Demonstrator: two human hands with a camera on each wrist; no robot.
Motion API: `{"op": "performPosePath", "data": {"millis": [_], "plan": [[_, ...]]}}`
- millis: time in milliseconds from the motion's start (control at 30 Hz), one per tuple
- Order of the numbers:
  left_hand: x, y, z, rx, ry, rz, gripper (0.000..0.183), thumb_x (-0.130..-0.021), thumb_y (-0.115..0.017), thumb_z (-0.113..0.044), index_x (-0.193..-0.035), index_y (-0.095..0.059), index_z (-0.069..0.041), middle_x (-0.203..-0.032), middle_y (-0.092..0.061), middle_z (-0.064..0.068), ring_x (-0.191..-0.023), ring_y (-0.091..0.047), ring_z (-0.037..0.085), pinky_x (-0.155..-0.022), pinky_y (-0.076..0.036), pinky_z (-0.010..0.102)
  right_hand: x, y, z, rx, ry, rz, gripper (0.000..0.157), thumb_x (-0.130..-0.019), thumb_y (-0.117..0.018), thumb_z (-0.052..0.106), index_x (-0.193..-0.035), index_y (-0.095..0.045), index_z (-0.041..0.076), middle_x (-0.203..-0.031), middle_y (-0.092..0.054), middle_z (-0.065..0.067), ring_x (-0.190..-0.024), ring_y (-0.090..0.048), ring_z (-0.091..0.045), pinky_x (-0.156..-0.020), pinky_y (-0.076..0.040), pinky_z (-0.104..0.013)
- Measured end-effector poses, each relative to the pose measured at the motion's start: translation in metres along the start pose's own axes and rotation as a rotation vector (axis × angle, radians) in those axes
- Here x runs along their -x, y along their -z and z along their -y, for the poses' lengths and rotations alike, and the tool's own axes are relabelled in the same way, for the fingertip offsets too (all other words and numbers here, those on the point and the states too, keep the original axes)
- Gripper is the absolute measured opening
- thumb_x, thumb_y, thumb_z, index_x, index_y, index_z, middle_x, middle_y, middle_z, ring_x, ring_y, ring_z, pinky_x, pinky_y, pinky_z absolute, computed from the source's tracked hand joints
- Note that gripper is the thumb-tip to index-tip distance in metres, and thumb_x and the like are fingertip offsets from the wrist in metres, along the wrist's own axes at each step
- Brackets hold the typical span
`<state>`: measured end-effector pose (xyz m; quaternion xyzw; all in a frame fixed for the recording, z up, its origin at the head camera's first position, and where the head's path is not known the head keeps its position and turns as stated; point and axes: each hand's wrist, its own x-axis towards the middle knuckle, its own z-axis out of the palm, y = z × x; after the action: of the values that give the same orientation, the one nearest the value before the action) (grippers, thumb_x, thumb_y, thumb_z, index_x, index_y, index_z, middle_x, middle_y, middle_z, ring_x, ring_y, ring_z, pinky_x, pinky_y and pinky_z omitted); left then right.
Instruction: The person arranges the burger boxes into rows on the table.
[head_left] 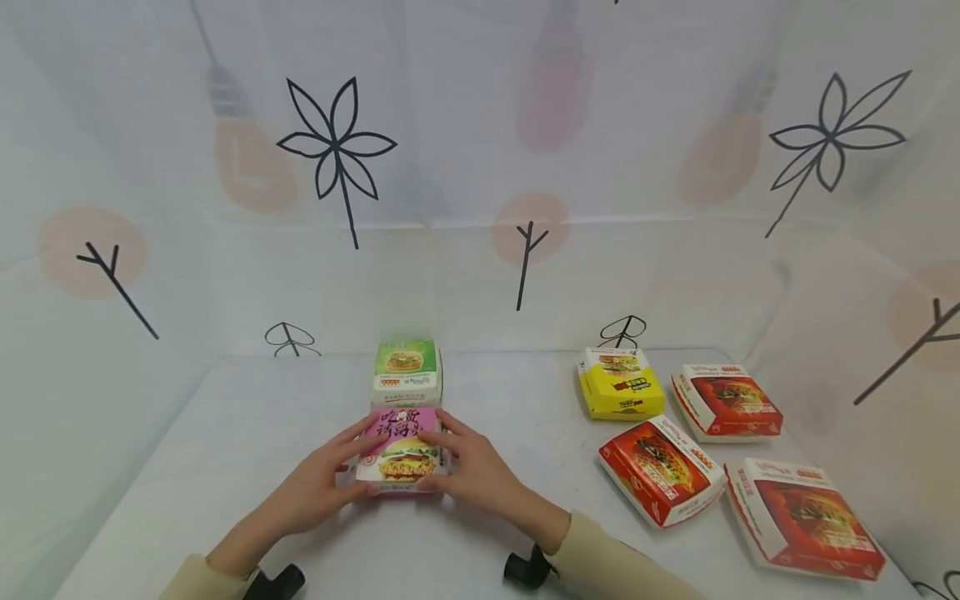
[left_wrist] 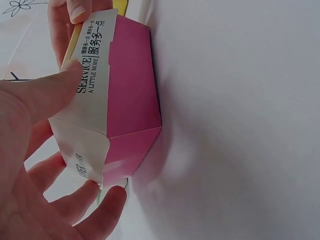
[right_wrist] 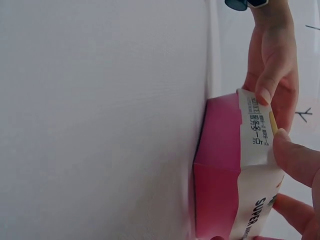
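A pink and white burger box (head_left: 402,446) with a burger picture on its lid sits on the white table, just in front of a green and white burger box (head_left: 407,372). My left hand (head_left: 318,483) grips its left side, the thumb at the near corner and the fingers along the side and lid edge. From the right, my right hand (head_left: 483,471) holds the opposite side in the same manner. Both wrist views show the box's pink lower walls (left_wrist: 132,80) close against the tabletop, with the thumbs on the white lid (right_wrist: 257,142).
On the right of the table (head_left: 525,392) lie a yellow burger box (head_left: 621,385) and several red burger boxes, one nearer the middle (head_left: 662,471), one behind (head_left: 727,402) and one near the right edge (head_left: 806,517). A patterned white cloth (head_left: 465,283) hangs behind.
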<state>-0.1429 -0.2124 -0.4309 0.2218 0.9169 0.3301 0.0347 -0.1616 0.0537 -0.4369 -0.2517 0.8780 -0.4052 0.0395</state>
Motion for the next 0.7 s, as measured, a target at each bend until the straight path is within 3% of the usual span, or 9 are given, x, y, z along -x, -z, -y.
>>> {"op": "performPosePath", "data": {"millis": [700], "plan": [[-0.0104, 0.0025, 0.0078, 0.045, -0.008, -0.007, 0.070, -0.085, -0.078, -0.040, -0.148, -0.050, -0.026, -0.164, -0.024, 0.000, -0.143, -0.032, 0.038, -0.094, -0.050, 0.056, -0.0087, 0.0014, -0.0049, -0.061, -0.018, -0.006, 0.063, -0.081, -0.083, 0.037, -0.138, -0.062, 0.018, -0.161, -0.031, -0.003, -0.145, -0.030, -0.030, -0.112, -0.033, -0.054]]}}
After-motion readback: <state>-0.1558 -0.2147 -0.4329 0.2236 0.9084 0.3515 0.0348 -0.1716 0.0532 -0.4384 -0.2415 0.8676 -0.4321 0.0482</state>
